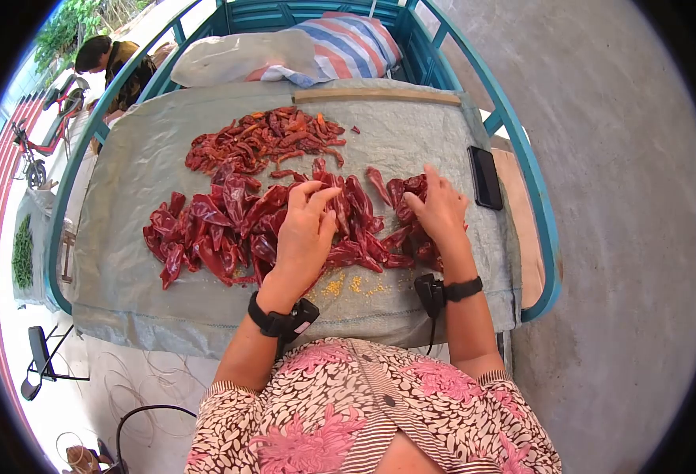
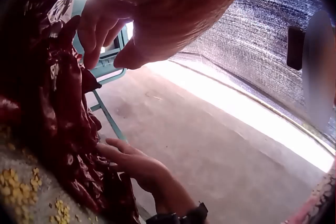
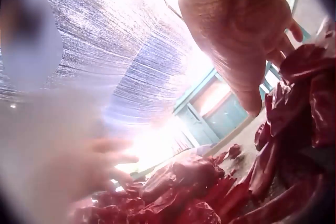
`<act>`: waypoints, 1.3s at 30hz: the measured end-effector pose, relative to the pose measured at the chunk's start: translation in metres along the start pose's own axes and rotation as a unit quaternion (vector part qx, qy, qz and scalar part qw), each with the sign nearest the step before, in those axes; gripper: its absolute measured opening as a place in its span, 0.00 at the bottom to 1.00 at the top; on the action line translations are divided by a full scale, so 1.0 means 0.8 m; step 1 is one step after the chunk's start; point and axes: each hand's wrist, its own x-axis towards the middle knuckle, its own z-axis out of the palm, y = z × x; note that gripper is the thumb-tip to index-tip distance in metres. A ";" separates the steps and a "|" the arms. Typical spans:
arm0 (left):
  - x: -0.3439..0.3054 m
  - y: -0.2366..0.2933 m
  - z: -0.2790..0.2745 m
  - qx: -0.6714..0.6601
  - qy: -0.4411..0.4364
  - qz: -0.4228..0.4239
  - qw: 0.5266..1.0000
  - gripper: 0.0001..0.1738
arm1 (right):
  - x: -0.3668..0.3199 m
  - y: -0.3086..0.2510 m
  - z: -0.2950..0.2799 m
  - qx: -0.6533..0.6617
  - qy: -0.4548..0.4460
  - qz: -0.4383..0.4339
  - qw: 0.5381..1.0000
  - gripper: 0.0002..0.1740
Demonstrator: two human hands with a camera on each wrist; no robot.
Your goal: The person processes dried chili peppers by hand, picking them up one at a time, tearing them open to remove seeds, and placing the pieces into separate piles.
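Observation:
Dried red chili peppers [image 1: 217,225], large and glossy, lie in a wide heap on the grey-green woven sheet [image 1: 135,304]. Over the heap's middle hovers my left hand [image 1: 304,233], its fingers loosely bent. A gap shows between its thumb and fingers in the left wrist view, with nothing held there. My right hand [image 1: 440,207] is at the heap's right end, fingers extended beside a few chilies [image 1: 405,189]. In the right wrist view its fingers [image 3: 295,30] reach right to the chilies, partly hidden behind them. Behind the heap lies a pile of smaller, shrivelled chilies [image 1: 273,138].
Yellow seeds [image 1: 333,286] are scattered before the heap. A black phone [image 1: 485,178] lies at the sheet's right, inside the teal cart rail [image 1: 549,237]. At the back are a wooden strip [image 1: 379,96] and a striped sack [image 1: 348,47]. A person [image 1: 123,67] bends beyond the left rail.

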 end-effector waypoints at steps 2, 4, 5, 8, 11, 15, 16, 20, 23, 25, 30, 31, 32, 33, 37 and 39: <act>-0.004 0.006 0.006 -0.011 0.003 -0.006 1.000 0.21 | 0.005 -0.007 0.008 -0.008 -0.058 0.006 0.998 0.36; -0.004 0.014 0.007 -0.011 0.006 -0.010 1.000 0.20 | 0.003 -0.015 0.010 0.013 -0.059 -0.041 0.997 0.29; -0.004 0.017 0.006 -0.006 0.006 -0.015 1.000 0.19 | 0.003 -0.018 0.012 0.025 -0.059 -0.065 0.996 0.27; -0.005 0.019 0.005 0.015 0.001 0.016 1.000 0.19 | 0.013 -0.012 0.045 0.127 -0.022 -0.189 0.973 0.19; -0.005 0.020 0.002 0.019 -0.004 0.037 0.999 0.19 | 0.005 -0.030 0.020 0.217 -0.027 -0.128 0.967 0.20; -0.007 0.027 0.005 -0.026 -0.013 0.024 0.999 0.18 | -0.010 -0.048 -0.012 0.297 0.018 -0.121 0.947 0.25; -0.006 0.032 0.006 -0.045 -0.020 0.013 0.999 0.18 | -0.015 -0.054 -0.021 0.307 0.018 -0.147 0.940 0.26; -0.005 0.037 0.022 -0.099 -0.001 0.044 0.994 0.24 | -0.035 -0.076 -0.032 0.312 -0.003 -0.238 0.920 0.30; -0.008 0.029 0.031 -0.061 0.021 0.054 0.996 0.23 | -0.054 -0.097 -0.031 0.337 -0.013 -0.243 0.910 0.34; -0.007 0.023 0.026 -0.070 0.035 0.029 0.997 0.19 | -0.056 -0.098 -0.031 0.341 -0.025 -0.248 0.906 0.36; -0.006 0.009 0.032 -0.109 0.077 0.011 0.991 0.13 | -0.060 -0.099 -0.042 0.319 -0.032 -0.220 0.921 0.39; -0.004 0.012 0.031 -0.107 0.108 0.017 0.988 0.13 | -0.058 -0.095 -0.039 0.298 -0.010 -0.201 0.933 0.38; -0.004 0.014 0.027 -0.105 0.111 -0.001 0.988 0.13 | -0.055 -0.090 -0.036 0.276 0.012 -0.181 0.944 0.37; -0.004 0.020 0.020 -0.102 0.114 -0.020 0.988 0.12 | -0.052 -0.086 -0.033 0.242 0.043 -0.143 0.959 0.36; 0.000 0.032 0.005 -0.071 0.140 0.002 0.988 0.15 | -0.039 -0.075 -0.028 0.283 0.054 -0.097 0.953 0.35; -0.001 0.036 0.002 -0.058 0.112 0.008 0.992 0.15 | -0.036 -0.081 -0.029 0.406 -0.039 -0.082 0.909 0.35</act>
